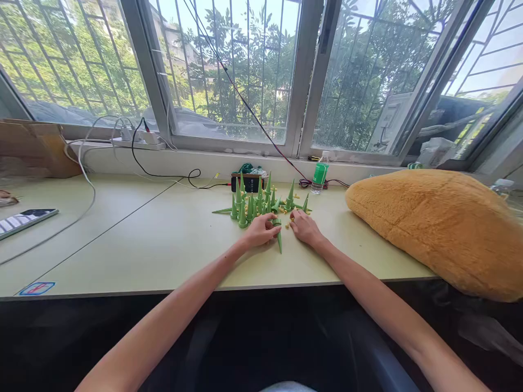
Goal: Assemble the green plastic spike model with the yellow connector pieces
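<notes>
My left hand [261,231] is closed around a green plastic spike [279,239], a cone whose wide ribbed end faces away from me and whose tip points toward me. Close by on the right, my right hand [304,226] rests low over the table with fingers bent, its fingertips at a small yellow plastic piece [292,219]. Another yellow piece [286,225] lies between the two hands. Just beyond them stands a cluster of similar green spikes [242,215], most upright on their wide ends, some lying down, with several yellow pieces scattered among them.
Behind the spikes, a phone [247,184] leans on its side, with a cable plugged in. A green-labelled bottle [320,173] stands at the back. To the right lies a large orange plush cushion [441,223]. Another phone [26,220] and a white cable [87,188] are at left.
</notes>
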The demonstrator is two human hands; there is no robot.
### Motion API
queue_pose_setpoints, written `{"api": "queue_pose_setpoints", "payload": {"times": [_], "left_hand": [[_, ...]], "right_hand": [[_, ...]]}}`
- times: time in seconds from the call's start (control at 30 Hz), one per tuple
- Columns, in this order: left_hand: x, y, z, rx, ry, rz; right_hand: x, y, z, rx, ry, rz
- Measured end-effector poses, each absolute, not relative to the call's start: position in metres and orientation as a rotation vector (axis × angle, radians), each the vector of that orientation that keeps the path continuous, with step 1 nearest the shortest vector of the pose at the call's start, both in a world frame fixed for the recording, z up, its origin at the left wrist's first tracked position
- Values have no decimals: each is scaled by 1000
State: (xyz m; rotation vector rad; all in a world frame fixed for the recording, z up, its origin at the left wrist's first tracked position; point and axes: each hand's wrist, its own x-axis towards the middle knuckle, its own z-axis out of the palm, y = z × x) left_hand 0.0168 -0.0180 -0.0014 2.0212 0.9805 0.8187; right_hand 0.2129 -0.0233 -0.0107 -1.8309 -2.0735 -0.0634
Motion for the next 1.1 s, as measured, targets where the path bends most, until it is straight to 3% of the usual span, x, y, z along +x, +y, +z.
{"api": "queue_pose_setpoints", "payload": {"times": [0.47,0.73,1.1], "left_hand": [[16,-17,0,1916,990,709],[18,-14,-4,1907,897,773],[18,-16,0,1874,913,872]], "right_hand": [[216,-25,-10,-1780,-2019,-19],[214,-25,-11,-1451,-1908,-7],[202,-36,-5,-1080,-1759,520]]}}
